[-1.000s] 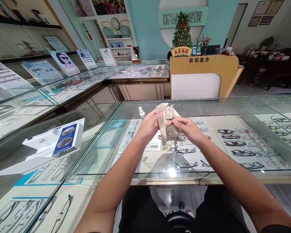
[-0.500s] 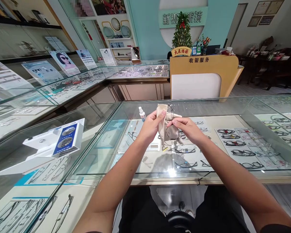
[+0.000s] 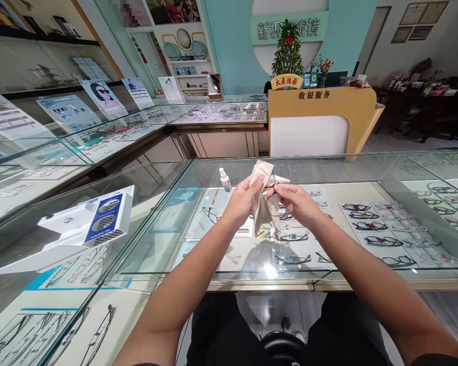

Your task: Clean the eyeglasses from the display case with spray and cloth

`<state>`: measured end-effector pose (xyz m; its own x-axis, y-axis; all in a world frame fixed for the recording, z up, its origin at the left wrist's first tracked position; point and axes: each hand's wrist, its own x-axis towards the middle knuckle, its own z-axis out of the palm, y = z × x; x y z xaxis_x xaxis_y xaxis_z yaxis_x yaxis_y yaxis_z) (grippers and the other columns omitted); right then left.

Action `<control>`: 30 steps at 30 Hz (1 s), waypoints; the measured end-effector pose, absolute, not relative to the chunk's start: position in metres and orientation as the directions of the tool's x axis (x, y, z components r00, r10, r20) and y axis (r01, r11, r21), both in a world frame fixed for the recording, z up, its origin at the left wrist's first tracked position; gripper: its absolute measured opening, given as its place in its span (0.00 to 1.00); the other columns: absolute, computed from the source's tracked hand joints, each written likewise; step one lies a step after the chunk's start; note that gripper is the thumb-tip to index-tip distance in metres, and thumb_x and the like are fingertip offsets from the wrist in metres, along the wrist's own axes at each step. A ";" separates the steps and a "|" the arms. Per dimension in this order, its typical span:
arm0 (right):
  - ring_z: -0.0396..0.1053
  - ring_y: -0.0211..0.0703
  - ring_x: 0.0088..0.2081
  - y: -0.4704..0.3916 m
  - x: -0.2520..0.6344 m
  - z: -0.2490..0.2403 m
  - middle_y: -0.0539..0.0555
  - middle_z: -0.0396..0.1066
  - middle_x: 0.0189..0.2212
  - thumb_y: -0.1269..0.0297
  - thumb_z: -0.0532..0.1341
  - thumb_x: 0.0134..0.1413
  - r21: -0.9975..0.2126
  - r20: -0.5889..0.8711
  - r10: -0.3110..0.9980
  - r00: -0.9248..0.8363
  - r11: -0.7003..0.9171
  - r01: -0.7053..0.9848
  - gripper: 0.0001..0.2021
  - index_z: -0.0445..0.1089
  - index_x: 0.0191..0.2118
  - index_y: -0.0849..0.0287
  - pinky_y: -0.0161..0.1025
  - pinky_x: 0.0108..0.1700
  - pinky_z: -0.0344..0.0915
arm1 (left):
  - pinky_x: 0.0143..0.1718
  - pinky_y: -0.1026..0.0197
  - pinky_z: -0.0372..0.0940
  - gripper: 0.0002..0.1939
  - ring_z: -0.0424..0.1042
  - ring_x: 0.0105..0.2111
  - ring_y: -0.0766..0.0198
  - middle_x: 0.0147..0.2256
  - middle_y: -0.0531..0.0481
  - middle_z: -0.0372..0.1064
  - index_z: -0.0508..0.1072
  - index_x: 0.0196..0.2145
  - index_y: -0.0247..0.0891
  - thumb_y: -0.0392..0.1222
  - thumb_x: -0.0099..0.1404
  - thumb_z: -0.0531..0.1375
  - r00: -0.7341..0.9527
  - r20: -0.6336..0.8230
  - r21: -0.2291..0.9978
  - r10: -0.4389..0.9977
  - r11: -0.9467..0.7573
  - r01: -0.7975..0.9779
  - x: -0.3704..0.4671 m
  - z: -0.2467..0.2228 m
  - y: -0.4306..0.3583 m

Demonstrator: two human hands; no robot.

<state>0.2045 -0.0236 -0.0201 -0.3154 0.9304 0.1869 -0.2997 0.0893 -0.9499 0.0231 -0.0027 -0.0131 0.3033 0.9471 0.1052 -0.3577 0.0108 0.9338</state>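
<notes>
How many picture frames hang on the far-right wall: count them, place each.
4 visible: upper-left frame, upper-right frame, lower-left frame, lower-right frame. Others may hang beyond the picture's edge.

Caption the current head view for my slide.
Left hand holds a beige cloth against eyeglasses in the right hand, above a glass eyewear display case.

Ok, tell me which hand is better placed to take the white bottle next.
Probably the left hand: the white bottle stands just beyond it, though that hand holds the cloth. The right hand is farther off.
</notes>
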 end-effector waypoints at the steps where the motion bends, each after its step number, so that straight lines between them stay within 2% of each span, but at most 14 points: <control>1: 0.70 0.42 0.35 -0.023 0.206 -0.019 0.52 0.79 0.32 0.43 0.74 0.57 -0.946 0.184 0.936 -0.300 0.086 -0.313 0.19 0.86 0.36 0.55 0.40 0.44 0.66 | 0.33 0.63 0.67 0.28 0.73 0.30 0.65 0.31 0.51 0.76 0.79 0.42 0.36 0.63 0.60 0.76 0.326 0.120 0.935 0.938 0.004 -0.356 0.022 -0.013 -0.002; 5: 0.70 0.42 0.33 -0.023 0.207 -0.018 0.52 0.78 0.31 0.43 0.74 0.57 -0.944 0.190 0.929 -0.316 0.085 -0.318 0.19 0.87 0.36 0.55 0.40 0.42 0.66 | 0.37 0.63 0.69 0.24 0.73 0.32 0.65 0.32 0.50 0.76 0.81 0.41 0.35 0.58 0.59 0.78 0.337 0.210 0.933 0.918 -0.085 -0.349 0.020 -0.014 0.001; 9: 0.73 0.45 0.39 -0.023 0.204 -0.022 0.53 0.80 0.34 0.41 0.74 0.58 -0.955 0.214 0.903 -0.373 0.113 -0.274 0.20 0.87 0.35 0.56 0.41 0.49 0.67 | 0.32 0.66 0.64 0.23 0.68 0.27 0.69 0.26 0.55 0.72 0.79 0.37 0.36 0.54 0.56 0.80 0.325 0.245 0.931 0.913 -0.128 -0.341 0.023 -0.016 0.000; 13: 0.75 0.46 0.41 -0.025 0.201 -0.026 0.53 0.81 0.34 0.41 0.72 0.61 -0.970 0.215 0.890 -0.403 0.147 -0.193 0.20 0.87 0.37 0.55 0.42 0.50 0.66 | 0.26 0.67 0.58 0.23 0.61 0.20 0.72 0.19 0.59 0.64 0.75 0.33 0.37 0.56 0.57 0.79 0.294 0.261 0.924 0.919 -0.150 -0.351 0.029 -0.016 -0.005; 18: 0.75 0.46 0.40 -0.029 0.194 -0.029 0.53 0.82 0.34 0.41 0.71 0.62 -0.970 0.240 0.875 -0.421 0.195 -0.147 0.21 0.87 0.36 0.55 0.42 0.49 0.67 | 0.20 0.66 0.52 0.25 0.55 0.14 0.73 0.16 0.60 0.62 0.72 0.31 0.38 0.61 0.63 0.74 0.203 0.275 0.909 0.940 -0.185 -0.374 0.034 -0.017 -0.006; 21: 0.74 0.46 0.40 -0.029 0.193 -0.029 0.54 0.81 0.34 0.40 0.70 0.62 -0.972 0.228 0.890 -0.394 0.186 -0.142 0.21 0.87 0.36 0.55 0.42 0.49 0.67 | 0.20 0.66 0.54 0.27 0.59 0.15 0.71 0.17 0.56 0.65 0.72 0.29 0.38 0.66 0.67 0.70 0.183 0.272 0.916 0.945 -0.195 -0.350 0.031 -0.018 -0.002; 24: 0.74 0.46 0.40 -0.028 0.196 -0.024 0.53 0.80 0.33 0.41 0.72 0.60 -0.967 0.222 0.907 -0.359 0.157 -0.200 0.21 0.86 0.34 0.55 0.42 0.49 0.67 | 0.25 0.65 0.61 0.29 0.66 0.20 0.68 0.20 0.52 0.71 0.74 0.29 0.36 0.68 0.67 0.68 0.258 0.267 0.925 0.928 -0.173 -0.337 0.023 -0.017 0.004; 27: 0.72 0.43 0.34 -0.028 0.202 -0.018 0.53 0.78 0.28 0.41 0.74 0.56 -0.961 0.187 0.922 -0.338 0.102 -0.256 0.21 0.85 0.32 0.56 0.41 0.42 0.66 | 0.30 0.63 0.66 0.27 0.71 0.25 0.66 0.25 0.49 0.74 0.77 0.33 0.35 0.65 0.65 0.72 0.392 0.244 0.933 0.887 -0.105 -0.343 0.014 -0.013 0.008; 30: 0.66 0.40 0.27 -0.028 0.204 -0.016 0.50 0.73 0.23 0.41 0.75 0.54 -0.951 0.132 0.927 -0.350 0.019 -0.309 0.21 0.85 0.31 0.57 0.39 0.34 0.62 | 0.34 0.62 0.69 0.25 0.75 0.30 0.63 0.31 0.49 0.77 0.79 0.42 0.35 0.57 0.59 0.78 0.431 0.245 0.933 0.868 -0.091 -0.348 0.011 -0.011 0.008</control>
<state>0.2038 -0.0280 -0.0162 -0.3502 0.9273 0.1319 -0.3089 0.0185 -0.9509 0.0107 0.0077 -0.0107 0.4312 0.8683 0.2451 -0.3478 -0.0907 0.9332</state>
